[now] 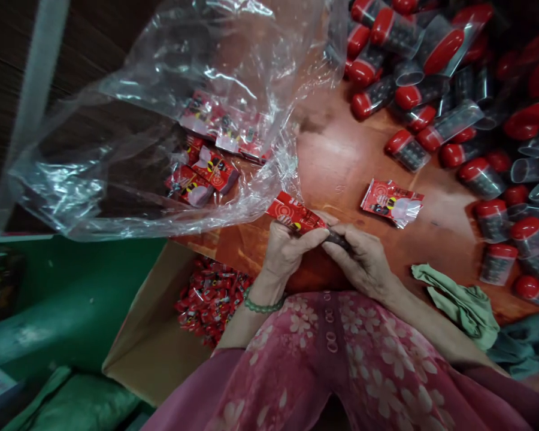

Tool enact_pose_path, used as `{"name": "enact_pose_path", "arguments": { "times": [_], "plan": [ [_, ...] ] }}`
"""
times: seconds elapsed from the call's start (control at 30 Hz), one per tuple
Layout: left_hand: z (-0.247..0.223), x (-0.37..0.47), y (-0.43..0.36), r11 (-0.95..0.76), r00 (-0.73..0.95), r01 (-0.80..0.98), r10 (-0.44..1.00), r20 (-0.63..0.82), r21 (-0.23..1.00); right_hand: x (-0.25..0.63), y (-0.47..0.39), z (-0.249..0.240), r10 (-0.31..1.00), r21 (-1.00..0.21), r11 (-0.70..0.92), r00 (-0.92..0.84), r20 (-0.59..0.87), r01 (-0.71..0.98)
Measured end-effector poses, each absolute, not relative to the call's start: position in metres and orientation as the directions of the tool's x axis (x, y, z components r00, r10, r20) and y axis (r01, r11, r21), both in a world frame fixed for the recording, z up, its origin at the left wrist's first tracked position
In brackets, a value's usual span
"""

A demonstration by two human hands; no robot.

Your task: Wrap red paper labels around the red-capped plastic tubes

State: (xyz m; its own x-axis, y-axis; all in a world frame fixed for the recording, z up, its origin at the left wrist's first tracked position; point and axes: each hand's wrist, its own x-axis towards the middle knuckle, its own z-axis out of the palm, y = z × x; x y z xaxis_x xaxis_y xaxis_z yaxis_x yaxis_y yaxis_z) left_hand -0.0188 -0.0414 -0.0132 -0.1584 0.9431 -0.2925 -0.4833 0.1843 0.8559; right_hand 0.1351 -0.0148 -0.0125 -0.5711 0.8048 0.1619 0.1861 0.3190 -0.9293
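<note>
My left hand (282,250) grips a small red printed wrapper (293,211) between thumb and fingers, near the table's front edge. Beside it, my right hand (366,258) is closed around a dark, narrow piece (336,238) that meets the wrapper's right end. Fingers cover much of this piece, so I cannot tell whether it is inside the wrapper. A flat stack of red printed wrappers (391,202) lies on the table just beyond my right hand. More red wrappers (215,169) lie under or inside a clear plastic bag (153,224) to the left.
Many clear tubes with red caps and dark contents (408,149) are heaped on the right of the wooden table (327,149). A green cloth (465,305) lies at the front right. Below the table's left edge, a cardboard box (148,326) holds many red wrapped pieces (209,296).
</note>
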Motion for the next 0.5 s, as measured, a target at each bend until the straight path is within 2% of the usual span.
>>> {"name": "enact_pose_path", "arguments": {
  "times": [0.1, 0.27, 0.33, 0.4, 0.5],
  "plan": [
    [-0.010, -0.019, -0.041, 0.236, -0.093, -0.446, 0.947, -0.307, 0.863, 0.132, -0.017, -0.011, 0.820, -0.965, 0.221, -0.562, 0.106, 0.141],
    [-0.008, -0.020, -0.041, 0.335, -0.031, -0.454, 0.920, -0.391, 0.825, 0.126, -0.015, -0.011, 0.811, -0.980, 0.161, -0.581, 0.065, 0.116],
    [-0.011, -0.020, -0.040, 0.296, -0.083, -0.503, 0.919, -0.386, 0.812, 0.125, -0.012, -0.013, 0.809, -0.969, 0.198, -0.582, 0.079, 0.145],
    [-0.015, -0.019, -0.038, 0.224, -0.204, -0.550, 0.898, -0.390, 0.805, 0.125, -0.010, -0.017, 0.816, -0.946, 0.270, -0.565, 0.126, 0.178],
    [-0.020, -0.018, -0.035, 0.186, -0.345, -0.539, 0.841, -0.417, 0.821, 0.125, -0.010, -0.024, 0.825, -0.907, 0.346, -0.539, 0.173, 0.239]
  ]
}}
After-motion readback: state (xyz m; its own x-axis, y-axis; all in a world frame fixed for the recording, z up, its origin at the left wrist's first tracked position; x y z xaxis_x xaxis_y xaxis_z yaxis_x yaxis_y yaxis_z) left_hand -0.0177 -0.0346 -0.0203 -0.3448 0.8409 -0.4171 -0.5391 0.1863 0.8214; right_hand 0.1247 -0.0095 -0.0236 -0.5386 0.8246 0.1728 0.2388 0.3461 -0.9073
